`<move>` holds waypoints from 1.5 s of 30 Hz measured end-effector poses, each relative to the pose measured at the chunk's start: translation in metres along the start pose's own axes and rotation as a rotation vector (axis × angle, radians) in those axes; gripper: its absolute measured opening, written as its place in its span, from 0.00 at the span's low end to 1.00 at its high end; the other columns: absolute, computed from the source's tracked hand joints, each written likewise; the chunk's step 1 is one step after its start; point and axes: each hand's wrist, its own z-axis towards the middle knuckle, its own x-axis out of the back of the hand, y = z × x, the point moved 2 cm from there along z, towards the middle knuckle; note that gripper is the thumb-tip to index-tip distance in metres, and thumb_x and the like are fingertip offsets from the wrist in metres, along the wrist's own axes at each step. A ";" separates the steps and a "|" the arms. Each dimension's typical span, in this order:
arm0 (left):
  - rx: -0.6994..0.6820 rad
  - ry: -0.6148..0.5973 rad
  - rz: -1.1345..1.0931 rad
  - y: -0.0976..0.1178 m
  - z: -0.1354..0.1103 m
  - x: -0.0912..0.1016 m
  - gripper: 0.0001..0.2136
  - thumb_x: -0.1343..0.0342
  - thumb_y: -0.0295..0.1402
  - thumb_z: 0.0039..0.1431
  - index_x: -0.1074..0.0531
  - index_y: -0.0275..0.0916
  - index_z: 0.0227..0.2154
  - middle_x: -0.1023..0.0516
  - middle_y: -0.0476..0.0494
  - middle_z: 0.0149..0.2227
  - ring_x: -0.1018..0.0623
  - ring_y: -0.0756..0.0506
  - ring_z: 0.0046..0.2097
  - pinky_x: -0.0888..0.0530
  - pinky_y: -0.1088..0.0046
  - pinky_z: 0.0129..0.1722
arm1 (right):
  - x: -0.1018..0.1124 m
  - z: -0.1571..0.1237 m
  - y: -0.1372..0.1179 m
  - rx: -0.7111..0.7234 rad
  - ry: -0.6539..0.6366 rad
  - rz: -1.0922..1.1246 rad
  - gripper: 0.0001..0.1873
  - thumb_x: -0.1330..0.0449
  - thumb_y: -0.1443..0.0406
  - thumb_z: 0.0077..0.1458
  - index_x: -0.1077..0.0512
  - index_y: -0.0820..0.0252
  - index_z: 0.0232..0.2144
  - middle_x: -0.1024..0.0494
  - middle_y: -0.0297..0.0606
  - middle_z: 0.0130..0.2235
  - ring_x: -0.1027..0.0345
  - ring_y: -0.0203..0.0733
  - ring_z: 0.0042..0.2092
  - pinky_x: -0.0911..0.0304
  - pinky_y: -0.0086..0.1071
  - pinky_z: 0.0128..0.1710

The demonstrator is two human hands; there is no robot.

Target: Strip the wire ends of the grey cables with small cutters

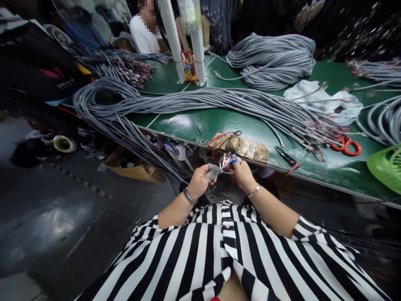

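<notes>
My left hand (202,179), with grey covers on its fingers, pinches the end of a grey cable just below the table's front edge. Thin white and pinkish wires (224,161) fan out from that end. On the other side my right hand (242,173), a blue wrap on one fingertip, is closed on the wires. Right in front of both hands lies a taped block (247,149) on the table edge, with a red and black wire (221,137) at its left end. How the wires sit between the fingertips is too small to tell.
A long bundle of grey cables (194,99) crosses the green table (188,125) and hangs over its front left edge. Pliers (286,159), orange-handled scissors (346,145) and a green basket (387,167) lie to the right. Coiled cable (272,58) and a person (142,33) are behind.
</notes>
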 end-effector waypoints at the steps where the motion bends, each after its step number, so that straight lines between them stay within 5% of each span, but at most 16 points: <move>1: 0.003 -0.011 0.007 -0.001 0.002 0.000 0.16 0.40 0.45 0.52 0.28 0.34 0.27 0.32 0.52 0.19 0.35 0.56 0.20 0.38 0.81 0.20 | -0.001 0.001 0.001 -0.031 -0.030 0.042 0.27 0.39 0.43 0.44 0.38 0.59 0.22 0.45 0.24 0.16 0.60 0.26 0.18 0.64 0.24 0.15; 5: 0.014 -0.042 0.036 -0.004 0.006 -0.002 0.17 0.41 0.46 0.52 0.30 0.34 0.26 0.32 0.52 0.19 0.36 0.57 0.19 0.39 0.81 0.20 | -0.006 0.008 0.004 -0.161 -0.145 0.224 0.28 0.38 0.42 0.43 0.37 0.60 0.22 0.47 0.24 0.17 0.62 0.25 0.18 0.66 0.22 0.15; 19: 0.077 -0.080 0.020 -0.018 0.005 -0.002 0.18 0.41 0.47 0.52 0.31 0.34 0.26 0.37 0.55 0.16 0.41 0.58 0.17 0.45 0.81 0.17 | -0.011 0.011 0.010 -0.184 -0.056 0.344 0.30 0.37 0.41 0.39 0.39 0.61 0.20 0.46 0.23 0.15 0.60 0.24 0.17 0.64 0.21 0.14; 33: 0.044 -0.210 0.097 -0.009 -0.057 0.017 0.15 0.43 0.43 0.56 0.29 0.33 0.29 0.34 0.52 0.18 0.37 0.56 0.20 0.40 0.80 0.21 | 0.011 -0.008 0.014 -0.322 -0.127 0.284 0.29 0.41 0.40 0.44 0.34 0.61 0.27 0.32 0.30 0.25 0.62 0.22 0.17 0.70 0.22 0.13; 45: 0.013 -0.141 0.033 -0.007 -0.028 0.005 0.16 0.42 0.45 0.54 0.29 0.33 0.30 0.33 0.53 0.19 0.37 0.56 0.20 0.39 0.79 0.21 | 0.000 -0.001 -0.002 -0.233 -0.199 0.139 0.25 0.39 0.44 0.45 0.33 0.61 0.28 0.37 0.28 0.22 0.60 0.24 0.18 0.70 0.23 0.15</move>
